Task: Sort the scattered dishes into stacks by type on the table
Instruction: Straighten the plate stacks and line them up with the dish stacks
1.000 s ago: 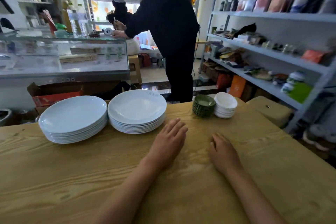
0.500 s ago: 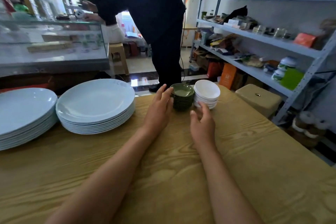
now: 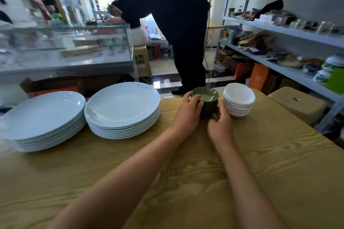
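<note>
Both hands (image 3: 204, 115) clasp green bowl stack (image 3: 205, 98) near table edge (image 3: 167, 98).

Two plate stacks (image 3: 122, 109) (image 3: 42, 119) are crowding the tabletop's (image 3: 279, 163) far left. The green bowl stack (image 3: 205, 101) and white bowl stack (image 3: 238, 99) are standing close together at the far edge, the right hand (image 3: 221, 122) filling the gap between them. Bare wood is stretching across the near half and right side.

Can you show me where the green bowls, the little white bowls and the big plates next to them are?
green bowl stack (image 3: 205, 95): head view, inside of top bowl.
white bowl stack (image 3: 238, 95): head view, inside of top bowl.
nearer plate stack (image 3: 122, 105): head view, top plate's centre.
</note>
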A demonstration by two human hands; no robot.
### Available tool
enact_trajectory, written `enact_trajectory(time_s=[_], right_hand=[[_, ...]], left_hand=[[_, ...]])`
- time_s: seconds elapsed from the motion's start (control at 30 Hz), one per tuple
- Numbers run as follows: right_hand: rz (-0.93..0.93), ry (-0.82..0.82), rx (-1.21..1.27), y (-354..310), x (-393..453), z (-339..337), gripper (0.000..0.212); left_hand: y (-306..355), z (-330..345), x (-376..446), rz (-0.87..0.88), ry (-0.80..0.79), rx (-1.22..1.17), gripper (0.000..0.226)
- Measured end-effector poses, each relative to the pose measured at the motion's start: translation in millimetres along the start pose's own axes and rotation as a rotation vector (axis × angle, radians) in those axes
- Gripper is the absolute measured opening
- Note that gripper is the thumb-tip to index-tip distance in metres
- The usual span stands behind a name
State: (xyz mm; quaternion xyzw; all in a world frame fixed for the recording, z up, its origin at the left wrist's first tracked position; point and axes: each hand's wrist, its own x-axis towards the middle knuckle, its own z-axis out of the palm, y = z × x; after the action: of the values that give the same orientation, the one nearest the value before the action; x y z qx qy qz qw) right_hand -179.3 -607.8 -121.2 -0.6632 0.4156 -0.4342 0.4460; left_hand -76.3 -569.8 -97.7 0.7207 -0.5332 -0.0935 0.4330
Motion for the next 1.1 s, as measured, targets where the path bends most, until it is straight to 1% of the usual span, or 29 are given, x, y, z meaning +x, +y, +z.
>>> enact_trajectory(time_s=[0.07,0.13,0.17,0.2,0.27,0.3,0.37,0.53,0.77,0.97,1.1], right_hand=[[0.006,-0.016,0.021,-5,-2,2,0.080],[0.021,-0.040,0.051,-13,-5,4,0.080],[0.027,-0.058,0.067,-16,-6,4,0.079],[0.032,-0.072,0.076,-19,-7,6,0.078],[0.044,-0.108,0.096,-23,-9,12,0.078],[0.052,-0.128,0.110,-25,-10,15,0.078],[0.064,-0.168,0.131,-27,-12,22,0.076],[0.074,-0.263,0.071,-37,-14,38,0.081],[0.088,-0.315,0.068,-42,-11,53,0.085],[0.060,-0.330,0.010,-43,-10,49,0.084],[0.046,-0.294,-0.120,-44,-9,28,0.081]], left_hand=[[4,-8,-2,-0.018,-0.018,0.031,0.041],[9,-16,-4,-0.015,-0.045,0.144,0.036],[10,-20,-3,-0.006,-0.060,0.277,0.034],[11,-25,-2,0.013,-0.070,0.460,0.033],[14,-37,2,0.078,-0.086,0.791,0.036],[15,-45,4,0.112,-0.098,0.896,0.037],[13,-57,9,0.151,-0.143,1.006,0.038],[1,-81,16,0.201,-0.219,1.060,0.030],[-9,-101,22,0.231,-0.286,1.175,0.028],[-10,-102,21,0.231,-0.283,1.162,0.021],[0,-93,20,0.282,-0.235,1.095,0.032]])
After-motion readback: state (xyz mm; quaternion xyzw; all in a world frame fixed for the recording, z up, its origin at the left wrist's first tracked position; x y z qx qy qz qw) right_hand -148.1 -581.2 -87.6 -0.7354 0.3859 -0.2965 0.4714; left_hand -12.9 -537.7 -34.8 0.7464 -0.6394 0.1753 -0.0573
